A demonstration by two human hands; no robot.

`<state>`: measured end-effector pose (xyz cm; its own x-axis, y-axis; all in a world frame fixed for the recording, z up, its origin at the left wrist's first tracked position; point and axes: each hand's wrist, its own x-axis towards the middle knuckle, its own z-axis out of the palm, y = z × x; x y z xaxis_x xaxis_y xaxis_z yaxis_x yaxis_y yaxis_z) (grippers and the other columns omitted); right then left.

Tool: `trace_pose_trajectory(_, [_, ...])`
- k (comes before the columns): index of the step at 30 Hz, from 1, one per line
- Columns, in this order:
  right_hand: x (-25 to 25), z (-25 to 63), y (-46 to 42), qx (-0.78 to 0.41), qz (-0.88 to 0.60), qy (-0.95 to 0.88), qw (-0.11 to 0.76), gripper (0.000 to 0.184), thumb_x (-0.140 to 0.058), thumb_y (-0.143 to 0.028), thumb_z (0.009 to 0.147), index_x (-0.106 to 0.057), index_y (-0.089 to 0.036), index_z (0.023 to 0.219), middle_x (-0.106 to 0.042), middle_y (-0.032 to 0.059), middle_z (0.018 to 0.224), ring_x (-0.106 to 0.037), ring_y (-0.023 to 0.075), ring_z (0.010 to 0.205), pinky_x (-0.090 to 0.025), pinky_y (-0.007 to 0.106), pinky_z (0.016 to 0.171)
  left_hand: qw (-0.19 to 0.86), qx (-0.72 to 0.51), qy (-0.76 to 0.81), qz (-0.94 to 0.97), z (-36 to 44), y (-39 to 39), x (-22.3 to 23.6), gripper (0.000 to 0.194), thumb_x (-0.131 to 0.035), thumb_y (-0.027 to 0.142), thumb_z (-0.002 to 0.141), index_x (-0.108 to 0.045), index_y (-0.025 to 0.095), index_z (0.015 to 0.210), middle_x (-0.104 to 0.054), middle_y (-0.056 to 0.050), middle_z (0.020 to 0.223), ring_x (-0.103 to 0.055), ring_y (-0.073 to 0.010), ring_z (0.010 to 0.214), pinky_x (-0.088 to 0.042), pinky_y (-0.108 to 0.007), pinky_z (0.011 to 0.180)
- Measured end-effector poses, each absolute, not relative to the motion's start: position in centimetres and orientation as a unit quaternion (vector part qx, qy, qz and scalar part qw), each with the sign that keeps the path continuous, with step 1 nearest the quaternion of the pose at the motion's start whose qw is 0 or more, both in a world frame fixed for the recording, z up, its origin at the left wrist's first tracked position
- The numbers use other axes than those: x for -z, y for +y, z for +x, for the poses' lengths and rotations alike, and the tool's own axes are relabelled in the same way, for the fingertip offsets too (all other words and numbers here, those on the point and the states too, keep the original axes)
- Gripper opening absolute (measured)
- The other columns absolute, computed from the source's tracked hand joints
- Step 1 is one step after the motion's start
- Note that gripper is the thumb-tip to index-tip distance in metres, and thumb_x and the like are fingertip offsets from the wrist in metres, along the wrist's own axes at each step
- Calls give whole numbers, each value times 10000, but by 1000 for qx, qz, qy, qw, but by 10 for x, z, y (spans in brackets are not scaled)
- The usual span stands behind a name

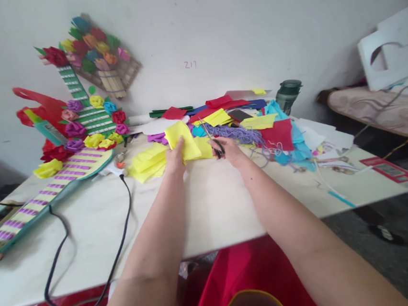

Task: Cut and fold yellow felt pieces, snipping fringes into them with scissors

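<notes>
Pinched in my left hand point(176, 156) is a folded piece of yellow crepe paper point(184, 139), held up over the table. My right hand point(231, 151) grips black-handled scissors point(219, 145) by the finger loops, their blades pointing up and away to the left. The blades are near the folded paper but apart from it. More yellow crepe paper point(149, 162) lies in a loose stack left of my left hand. Behind the scissors sits a heap of purple yarn point(236, 133).
Paper-flower decorations point(94, 118) stand at the left. A glue gun point(113, 169) trails a black cord point(128, 218) across the table point(216, 209). Coloured paper sheets point(277, 134) pile up at the back, beside a dark green bottle point(288, 96). White paper scraps point(326, 131) lie right.
</notes>
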<state>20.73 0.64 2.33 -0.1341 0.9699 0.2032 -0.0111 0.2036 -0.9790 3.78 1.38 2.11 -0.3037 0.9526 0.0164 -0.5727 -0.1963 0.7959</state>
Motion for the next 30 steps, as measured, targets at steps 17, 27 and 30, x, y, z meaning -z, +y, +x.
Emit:
trace_pose_trajectory(17, [-28, 219, 11, -9, -733, -653, 192, 377, -647, -458, 686, -734, -147, 881, -694, 165, 957, -641, 278, 901, -462, 330, 716, 517, -729, 331, 302, 38, 12, -21, 325, -809, 270, 596, -670, 149, 863, -701, -97, 968, -664, -236, 929, -536, -332, 843])
trace_pose_trajectory(27, [-25, 231, 16, -169, -665, -665, 295, 269, -625, -289, 688, -713, -221, 933, -689, 40, 1020, -607, 219, 957, -439, 295, 787, 540, -704, 321, 331, 41, 14, -17, 351, -829, 261, 556, -686, 143, 854, -716, -91, 899, -674, -245, 893, -535, -342, 856])
trace_pose_trajectory(30, [-26, 218, 11, -236, -588, -648, 423, 350, -518, -486, 785, -686, -185, 847, -686, 62, 892, -612, 194, 850, -456, 285, 719, 547, -689, 330, 343, 44, 12, -17, 389, -833, 277, 542, -684, 135, 872, -715, -99, 889, -676, -252, 882, -537, -349, 848])
